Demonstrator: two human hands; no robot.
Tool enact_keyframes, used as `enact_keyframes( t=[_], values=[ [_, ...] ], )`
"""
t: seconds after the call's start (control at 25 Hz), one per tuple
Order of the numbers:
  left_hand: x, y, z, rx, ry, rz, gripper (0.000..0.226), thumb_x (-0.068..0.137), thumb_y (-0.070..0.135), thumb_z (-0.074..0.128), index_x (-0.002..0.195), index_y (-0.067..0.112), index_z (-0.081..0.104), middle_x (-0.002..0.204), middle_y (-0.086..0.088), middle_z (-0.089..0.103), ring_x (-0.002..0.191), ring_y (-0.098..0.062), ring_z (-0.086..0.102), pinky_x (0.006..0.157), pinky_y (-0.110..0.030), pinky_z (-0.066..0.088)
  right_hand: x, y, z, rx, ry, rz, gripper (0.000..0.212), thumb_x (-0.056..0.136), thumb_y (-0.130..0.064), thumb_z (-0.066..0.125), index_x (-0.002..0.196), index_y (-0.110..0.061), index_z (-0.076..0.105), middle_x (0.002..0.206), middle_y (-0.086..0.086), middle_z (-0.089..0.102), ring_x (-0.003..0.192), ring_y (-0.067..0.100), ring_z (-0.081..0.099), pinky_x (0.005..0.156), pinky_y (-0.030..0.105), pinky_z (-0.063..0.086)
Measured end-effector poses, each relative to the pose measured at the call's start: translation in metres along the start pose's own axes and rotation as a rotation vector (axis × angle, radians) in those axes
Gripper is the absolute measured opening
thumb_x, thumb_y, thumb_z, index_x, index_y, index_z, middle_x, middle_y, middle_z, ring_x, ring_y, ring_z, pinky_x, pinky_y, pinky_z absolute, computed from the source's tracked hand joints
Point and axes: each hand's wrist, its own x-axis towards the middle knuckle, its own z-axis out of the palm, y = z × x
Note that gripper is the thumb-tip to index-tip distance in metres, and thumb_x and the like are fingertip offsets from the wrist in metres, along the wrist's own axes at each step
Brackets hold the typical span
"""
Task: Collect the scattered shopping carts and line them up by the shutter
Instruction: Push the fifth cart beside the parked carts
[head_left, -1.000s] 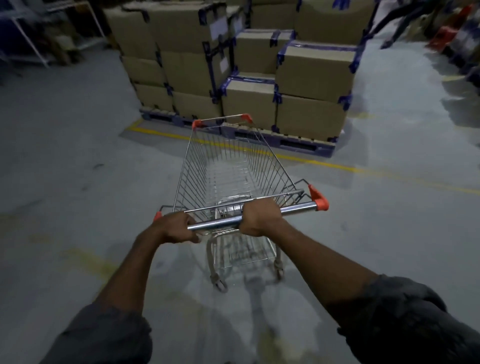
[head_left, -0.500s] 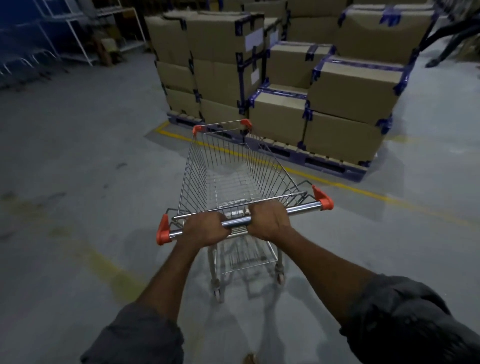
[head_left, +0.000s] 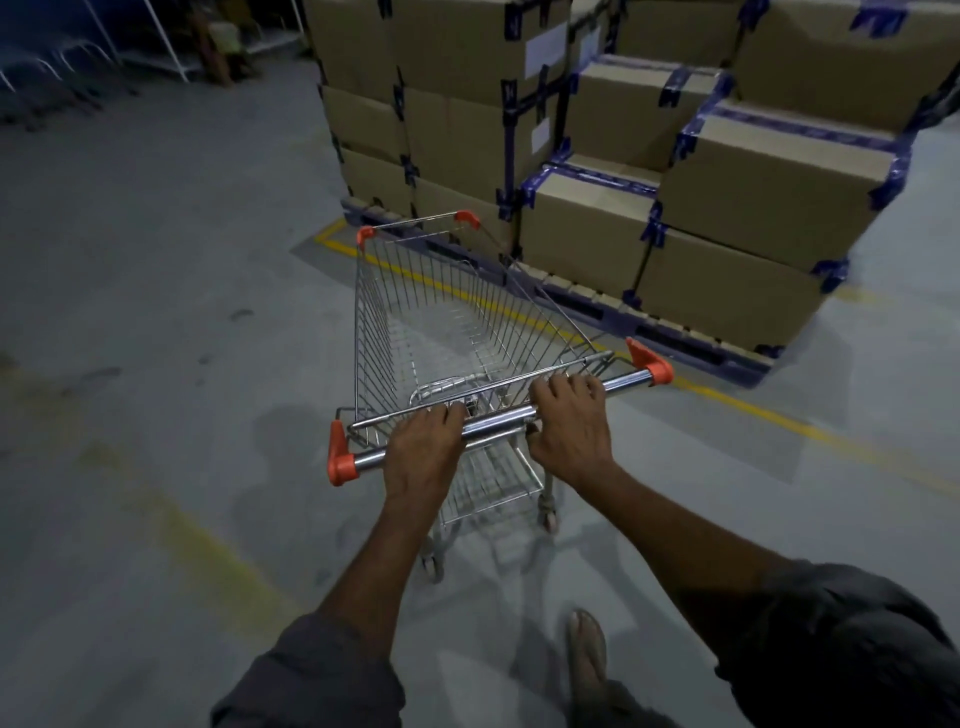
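Note:
A silver wire shopping cart (head_left: 415, 332) with orange corner caps stands on the grey concrete floor right in front of me, its basket empty. My left hand (head_left: 423, 447) grips the left half of the chrome handle bar (head_left: 498, 418). My right hand (head_left: 569, 423) grips the same bar a little right of its middle. The cart's nose points toward the near left corner of a pallet of boxes. No shutter is in view.
A pallet of stacked cardboard boxes (head_left: 587, 156) with blue tape fills the upper right, edged by a yellow floor line (head_left: 779, 421). White metal racks (head_left: 171, 47) and curved metal frames (head_left: 47, 67) stand at the far left. My sandalled foot (head_left: 587, 649) shows below.
The cart and I have rolled closer to the pallet of boxes, which has grown larger and shifted right. Both hands stay on the handle bar.

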Motion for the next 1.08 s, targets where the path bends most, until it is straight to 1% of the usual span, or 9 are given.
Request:
enact_keyframes(
  t=[0.12, 0.24, 0.36, 0.44, 0.64, 0.72, 0.8, 0.96, 1.08],
  values=[
    [0.04, -0.012, 0.018, 0.03, 0.045, -0.075, 0.055, 0.072, 0.012, 0.081, 0.119, 0.022, 0.056, 0.105, -0.001, 0.06, 0.095, -0.026, 0.055, 0.085, -0.041, 0.041, 0.059, 0.002, 0.019, 0.042, 0.048, -0.071, 0.038, 0.069, -0.03, 0.071, 0.099, -0.026, 0.049, 0.095, -0.004, 0.053, 0.091, 0.02, 0.045, 0.093, 0.041, 0.035],
    [0.072, -0.015, 0.045, 0.061, 0.038, -0.171, 0.069, 0.075, 0.021, 0.08, 0.137, 0.023, 0.049, 0.127, -0.001, 0.055, 0.119, -0.028, 0.05, 0.109, -0.048, 0.03, 0.114, 0.004, 0.036, 0.058, 0.042, -0.146, 0.039, 0.071, -0.035, 0.067, 0.106, -0.024, 0.053, 0.1, -0.001, 0.052, 0.095, 0.021, 0.045, 0.098, 0.043, 0.034],
    [0.115, -0.025, 0.069, 0.049, 0.08, -0.293, 0.071, 0.073, 0.028, 0.078, 0.139, 0.019, 0.051, 0.129, -0.005, 0.055, 0.123, -0.029, 0.05, 0.117, -0.051, 0.024, 0.168, 0.01, 0.053, 0.064, 0.03, -0.275, 0.054, 0.07, -0.04, 0.069, 0.117, -0.021, 0.051, 0.107, 0.005, 0.048, 0.103, 0.026, 0.044, 0.1, 0.05, 0.034],
    [0.147, -0.038, 0.074, 0.077, 0.097, -0.31, 0.061, 0.076, 0.024, 0.075, 0.134, 0.019, 0.055, 0.119, -0.005, 0.058, 0.114, -0.029, 0.053, 0.112, -0.05, 0.031, 0.2, 0.012, 0.063, 0.041, 0.007, -0.351, 0.064, 0.069, -0.039, 0.071, 0.126, -0.019, 0.048, 0.113, 0.008, 0.048, 0.112, 0.031, 0.044, 0.102, 0.053, 0.033],
    [0.24, -0.105, 0.078, 0.135, -0.084, -0.38, 0.034, 0.073, 0.024, 0.078, 0.101, 0.017, 0.062, 0.089, -0.006, 0.063, 0.082, -0.032, 0.058, 0.076, -0.042, 0.043, 0.29, -0.008, 0.073, 0.06, -0.096, -0.422, 0.086, 0.064, -0.034, 0.069, 0.144, -0.032, 0.037, 0.131, 0.005, 0.047, 0.124, 0.034, 0.042, 0.107, 0.058, 0.029],
    [0.277, -0.138, 0.082, 0.104, -0.161, -0.415, 0.026, 0.067, 0.028, 0.08, 0.083, 0.015, 0.064, 0.071, -0.009, 0.067, 0.066, -0.033, 0.064, 0.065, -0.038, 0.047, 0.327, -0.021, 0.083, 0.069, -0.069, -0.454, 0.088, 0.067, -0.03, 0.066, 0.148, -0.035, 0.035, 0.145, 0.002, 0.042, 0.133, 0.035, 0.039, 0.11, 0.06, 0.025],
    [0.309, -0.17, 0.084, 0.108, -0.234, -0.437, 0.022, 0.064, 0.03, 0.079, 0.069, 0.014, 0.064, 0.059, -0.01, 0.065, 0.054, -0.033, 0.064, 0.057, -0.034, 0.049, 0.365, -0.031, 0.092, 0.06, -0.018, -0.475, 0.079, 0.07, -0.028, 0.065, 0.146, -0.031, 0.042, 0.148, 0.002, 0.045, 0.127, 0.033, 0.047, 0.104, 0.056, 0.031],
    [0.367, -0.217, 0.098, 0.161, -0.368, -0.438, 0.031, 0.073, 0.046, 0.067, 0.079, 0.015, 0.072, 0.078, -0.006, 0.072, 0.074, -0.03, 0.071, 0.066, -0.032, 0.051, 0.469, -0.046, 0.102, 0.073, -0.089, -0.35, 0.044, 0.068, -0.038, 0.065, 0.108, -0.021, 0.07, 0.112, 0.002, 0.067, 0.097, 0.027, 0.064, 0.079, 0.038, 0.05],
    [0.405, -0.246, 0.111, 0.049, -0.368, -0.386, 0.043, 0.076, 0.057, 0.062, 0.091, 0.018, 0.073, 0.092, -0.006, 0.074, 0.089, -0.029, 0.071, 0.072, -0.032, 0.051, 0.524, -0.054, 0.098, -0.042, -0.216, -0.372, 0.026, 0.069, -0.04, 0.059, 0.084, -0.02, 0.068, 0.086, 0.004, 0.07, 0.082, 0.03, 0.068, 0.076, 0.035, 0.048]
  ],
)
